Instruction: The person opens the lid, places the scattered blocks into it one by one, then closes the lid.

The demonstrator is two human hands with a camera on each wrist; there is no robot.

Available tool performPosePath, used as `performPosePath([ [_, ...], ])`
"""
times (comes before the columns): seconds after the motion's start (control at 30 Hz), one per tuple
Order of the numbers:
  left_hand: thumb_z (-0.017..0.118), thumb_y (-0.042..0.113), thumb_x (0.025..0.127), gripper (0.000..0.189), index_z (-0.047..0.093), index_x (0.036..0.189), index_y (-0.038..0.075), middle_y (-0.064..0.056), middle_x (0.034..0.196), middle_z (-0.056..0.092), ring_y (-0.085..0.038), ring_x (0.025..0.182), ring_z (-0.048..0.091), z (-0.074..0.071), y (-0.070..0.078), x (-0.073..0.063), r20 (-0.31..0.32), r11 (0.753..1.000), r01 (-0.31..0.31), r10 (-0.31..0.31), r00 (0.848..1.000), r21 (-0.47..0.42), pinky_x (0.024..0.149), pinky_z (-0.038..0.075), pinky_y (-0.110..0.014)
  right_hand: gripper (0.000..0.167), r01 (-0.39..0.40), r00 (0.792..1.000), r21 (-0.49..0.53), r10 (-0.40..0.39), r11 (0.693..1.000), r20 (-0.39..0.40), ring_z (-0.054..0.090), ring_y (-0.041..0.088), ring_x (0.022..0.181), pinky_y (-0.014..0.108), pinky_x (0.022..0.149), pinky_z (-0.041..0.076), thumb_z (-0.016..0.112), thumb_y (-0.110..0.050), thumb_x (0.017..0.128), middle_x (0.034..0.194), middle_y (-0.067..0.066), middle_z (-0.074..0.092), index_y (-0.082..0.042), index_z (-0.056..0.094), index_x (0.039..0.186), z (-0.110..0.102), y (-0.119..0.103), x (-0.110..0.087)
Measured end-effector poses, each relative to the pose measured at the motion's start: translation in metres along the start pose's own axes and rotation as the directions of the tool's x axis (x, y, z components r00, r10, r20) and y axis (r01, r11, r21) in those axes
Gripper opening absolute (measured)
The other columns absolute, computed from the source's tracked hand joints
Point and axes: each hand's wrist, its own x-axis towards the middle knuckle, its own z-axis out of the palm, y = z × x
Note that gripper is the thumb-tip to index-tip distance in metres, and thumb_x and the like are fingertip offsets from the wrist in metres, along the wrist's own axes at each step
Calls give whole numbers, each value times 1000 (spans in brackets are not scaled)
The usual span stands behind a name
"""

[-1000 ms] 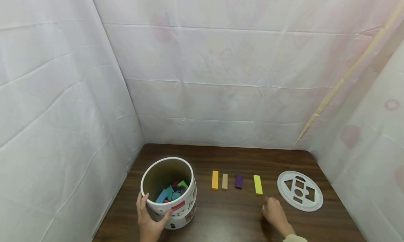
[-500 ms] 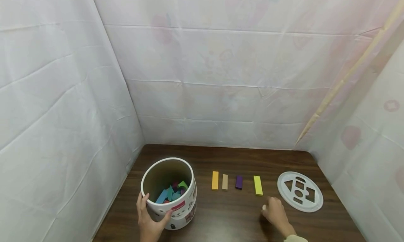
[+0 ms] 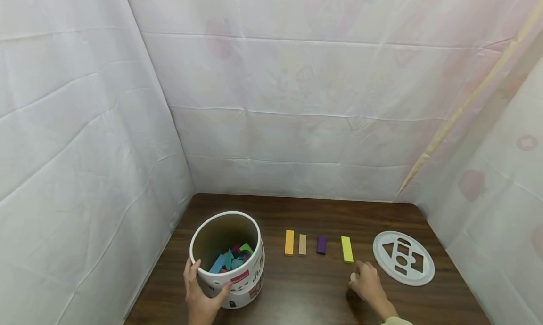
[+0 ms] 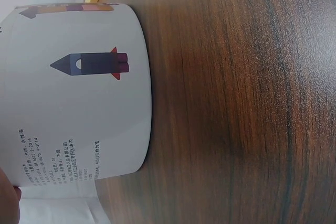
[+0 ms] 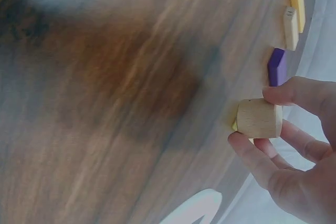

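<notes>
My left hand grips the side of a white printed bucket, fingers at its left rim and thumb on its front. Colourful toy blocks lie inside it. In the left wrist view the bucket's printed wall shows beside a bit of the hand. My right hand pinches a plain wooden cylinder block between thumb and fingers, above the table. Just beyond that hand lies a yellow block; in the right wrist view the cylinder mostly covers it.
An orange block, a tan block and a purple block lie in a row left of the yellow one. A white round lid with shaped holes lies at the right of the brown table. White cloth surrounds the table.
My right hand has shifted slightly left and up, and more of the wooden cylinder shows at its fingertips. The left hand and bucket stay put.
</notes>
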Motion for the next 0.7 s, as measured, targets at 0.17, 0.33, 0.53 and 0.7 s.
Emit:
performPosePath([
  [0.17,91,14,54,103,35,141,14,-20,149,23,-50,124,32,0,1,0,-1,1000,14,-14,1000,-2,86,35,-72,23,14,1000,-2,-14,1000,-7,51,23,67,36,54,45,72,2,56,74,10,51,-1,60,75,-5,-9,4],
  [0.33,91,13,54,105,34,142,17,-20,149,22,-50,125,31,0,1,-1,-7,1000,-7,7,1000,-13,86,34,-73,25,46,999,13,-45,999,-30,53,24,70,36,56,46,72,3,58,77,10,55,0,65,82,-12,-21,7],
  [0.53,92,13,53,105,34,142,16,-19,149,23,-49,125,32,0,1,-1,-9,1000,-16,16,1000,-15,85,34,-73,27,49,998,37,-47,998,-41,53,22,69,32,54,45,73,2,60,80,10,56,-1,65,85,-18,-35,10],
  [0.7,92,13,53,105,35,142,15,-19,149,23,-49,124,32,0,-1,0,-12,1000,-25,25,1000,-19,84,35,-73,29,74,995,46,-70,996,-67,54,22,69,31,54,45,72,3,58,82,10,57,-1,66,85,-22,-49,13],
])
